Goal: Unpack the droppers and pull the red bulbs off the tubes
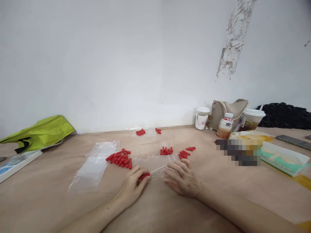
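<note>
My left hand is closed around a red rubber bulb, pinched between thumb and fingers. A thin clear tube runs from the bulb's open end to the fingertips of my right hand, which grip its other end. How far the tube sits inside the bulb is too small to tell. Under and behind both hands lies a row of clear tubes. A pile of red bulbs is beyond my left hand. Several red bulbs lie beyond my right hand. Tubes with red bulbs on their ends lie behind the row.
Clear plastic bags lie at left, near a yellow-green bag and white power strip. Bagged red bulbs are by the wall. A paper cup, bottle, drink cup and tray stand right.
</note>
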### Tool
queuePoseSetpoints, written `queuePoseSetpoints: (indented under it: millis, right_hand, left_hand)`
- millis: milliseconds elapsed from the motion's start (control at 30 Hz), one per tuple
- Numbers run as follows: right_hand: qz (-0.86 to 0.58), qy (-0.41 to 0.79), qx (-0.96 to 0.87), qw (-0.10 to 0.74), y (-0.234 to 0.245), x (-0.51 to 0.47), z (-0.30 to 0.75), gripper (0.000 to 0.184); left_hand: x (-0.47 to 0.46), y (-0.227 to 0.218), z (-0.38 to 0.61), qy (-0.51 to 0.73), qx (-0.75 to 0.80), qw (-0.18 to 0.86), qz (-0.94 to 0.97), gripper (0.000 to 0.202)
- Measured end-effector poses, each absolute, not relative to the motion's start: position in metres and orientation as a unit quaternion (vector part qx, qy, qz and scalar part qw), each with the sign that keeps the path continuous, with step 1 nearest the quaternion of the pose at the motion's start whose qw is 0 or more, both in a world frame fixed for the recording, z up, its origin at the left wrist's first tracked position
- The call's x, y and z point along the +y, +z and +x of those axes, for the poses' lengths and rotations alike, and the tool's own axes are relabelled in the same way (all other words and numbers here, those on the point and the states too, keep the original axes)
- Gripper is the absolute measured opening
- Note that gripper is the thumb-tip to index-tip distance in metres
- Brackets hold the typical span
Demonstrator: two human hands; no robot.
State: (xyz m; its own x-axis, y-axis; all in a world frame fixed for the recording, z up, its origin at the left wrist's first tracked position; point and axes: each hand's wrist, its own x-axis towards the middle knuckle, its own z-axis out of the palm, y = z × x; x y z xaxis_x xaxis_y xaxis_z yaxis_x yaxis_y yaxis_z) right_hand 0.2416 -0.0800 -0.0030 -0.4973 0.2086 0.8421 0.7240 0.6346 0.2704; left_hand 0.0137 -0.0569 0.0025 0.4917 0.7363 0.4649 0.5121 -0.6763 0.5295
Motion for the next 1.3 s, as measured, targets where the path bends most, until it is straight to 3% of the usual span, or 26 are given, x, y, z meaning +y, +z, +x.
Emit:
queuePoseSetpoints:
  millis: [100,233,500,733,1000,1300]
  right_hand:
    - [-0.315,-0.274,-0.820,0.391,-0.005,-0.080,0.244,0.032]
    - [-0.336,-0.240,-0.820,0.397,-0.005,-0.079,0.234,0.022]
    - [-0.303,-0.315,-0.832,0.343,-0.003,-0.085,0.217,0.013]
    - [-0.270,-0.285,-0.840,0.374,0.005,-0.088,0.216,0.019]
    - [-0.232,-0.138,-0.854,0.445,0.005,-0.092,0.211,0.009]
    - [-0.308,-0.231,-0.827,0.410,-0.008,-0.093,0.233,0.012]
  left_hand:
    - [-0.057,-0.001,0.012,0.343,0.329,0.117,0.872,0.015]
    - [-0.059,-0.004,0.013,0.344,0.290,0.060,0.891,0.016]
    - [-0.064,-0.012,0.014,0.406,0.241,0.031,0.881,0.014]
    - [-0.058,-0.003,0.013,0.391,0.250,-0.017,0.886,0.037]
    - [-0.055,0.002,0.012,0.360,0.137,-0.075,0.920,0.022]
    - [-0.066,0.001,0.015,0.333,0.191,-0.111,0.917,0.016]
